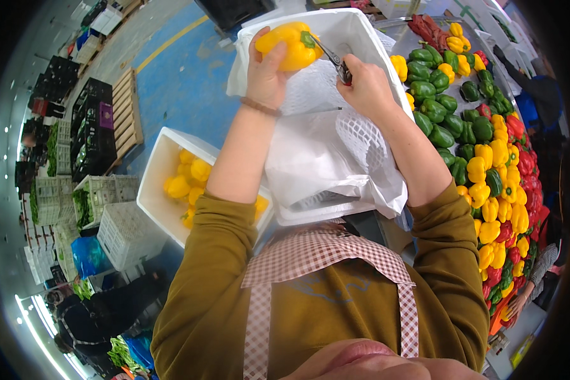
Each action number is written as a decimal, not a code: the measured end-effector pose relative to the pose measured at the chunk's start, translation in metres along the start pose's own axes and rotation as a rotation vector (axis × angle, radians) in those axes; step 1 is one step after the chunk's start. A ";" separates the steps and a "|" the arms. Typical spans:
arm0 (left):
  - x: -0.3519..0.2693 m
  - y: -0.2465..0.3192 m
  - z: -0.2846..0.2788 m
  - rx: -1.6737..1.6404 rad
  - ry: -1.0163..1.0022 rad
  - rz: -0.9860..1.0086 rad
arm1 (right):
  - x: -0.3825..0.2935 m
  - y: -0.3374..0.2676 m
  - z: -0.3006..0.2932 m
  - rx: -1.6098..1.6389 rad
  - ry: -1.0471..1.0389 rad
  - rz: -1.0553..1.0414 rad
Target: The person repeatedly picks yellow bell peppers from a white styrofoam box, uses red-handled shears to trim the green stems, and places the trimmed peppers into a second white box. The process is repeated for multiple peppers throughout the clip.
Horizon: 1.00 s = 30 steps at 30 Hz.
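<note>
A yellow bell pepper [285, 40] rests in my left hand [268, 71], its green stem facing right. My right hand [368, 85] grips a pair of pruning snips [335, 61] by the handles, with the blade tips at the pepper's stem. Both hands are above a white foam box [370, 35] lined with white paper [308, 152] and white foam netting [361, 133]. Whether the blades touch the stem is hard to tell.
On the right, a metal table [401, 45] bears heaped green peppers [432, 109], yellow peppers [489, 209] and red peppers [527, 185]. A second foam box [149, 190] at lower left holds yellow peppers. Another person's hand [517, 304] reaches the heap's near end. Crates [130, 232] stand far left.
</note>
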State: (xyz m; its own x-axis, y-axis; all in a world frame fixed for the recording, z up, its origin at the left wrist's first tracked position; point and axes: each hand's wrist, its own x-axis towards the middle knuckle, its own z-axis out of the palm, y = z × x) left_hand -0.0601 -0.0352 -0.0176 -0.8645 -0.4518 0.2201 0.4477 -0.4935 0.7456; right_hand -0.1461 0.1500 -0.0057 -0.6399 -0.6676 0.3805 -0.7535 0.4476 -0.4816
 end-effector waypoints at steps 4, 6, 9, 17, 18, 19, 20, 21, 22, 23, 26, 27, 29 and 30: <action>-0.001 0.000 0.002 0.054 0.031 0.020 | 0.000 0.002 -0.005 0.157 0.052 0.147; -0.003 -0.002 0.003 0.178 -0.045 0.055 | 0.000 0.003 -0.010 0.397 0.097 0.230; -0.005 -0.004 0.005 0.267 -0.182 0.022 | 0.000 0.005 -0.016 0.828 0.077 0.283; -0.008 0.000 0.010 0.536 -0.192 -0.015 | 0.002 -0.005 -0.011 0.612 -0.034 0.144; -0.008 0.000 0.012 0.557 -0.189 0.007 | 0.001 -0.004 -0.013 0.630 -0.033 0.161; -0.009 0.001 0.014 0.586 -0.172 0.034 | 0.001 -0.004 -0.014 0.635 -0.052 0.189; -0.010 0.002 0.017 0.621 -0.151 0.065 | 0.001 -0.004 -0.016 0.643 -0.054 0.168; -0.011 0.003 0.019 0.638 -0.160 0.076 | 0.001 -0.004 -0.018 0.665 -0.050 0.180; -0.013 0.004 0.021 0.656 -0.168 0.086 | 0.001 -0.004 -0.019 0.688 -0.046 0.192; -0.014 0.003 0.023 0.660 -0.177 0.108 | 0.000 -0.004 -0.020 0.712 -0.017 0.194; -0.017 0.003 0.026 0.761 -0.228 0.137 | 0.002 -0.005 -0.019 0.882 -0.083 0.277; -0.017 0.004 0.027 0.794 -0.232 0.135 | 0.001 -0.006 -0.018 0.925 -0.146 0.339; -0.017 0.005 0.027 0.799 -0.228 0.176 | 0.001 -0.005 -0.017 1.023 -0.216 0.349; -0.016 0.004 0.026 0.766 -0.179 0.165 | 0.001 -0.004 -0.017 1.065 -0.215 0.366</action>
State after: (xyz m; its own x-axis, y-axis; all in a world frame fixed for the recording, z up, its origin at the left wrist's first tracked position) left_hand -0.0505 -0.0105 -0.0012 -0.8534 -0.3162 0.4144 0.3483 0.2454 0.9047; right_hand -0.1465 0.1583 0.0100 -0.6782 -0.7348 -0.0133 0.0485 -0.0267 -0.9985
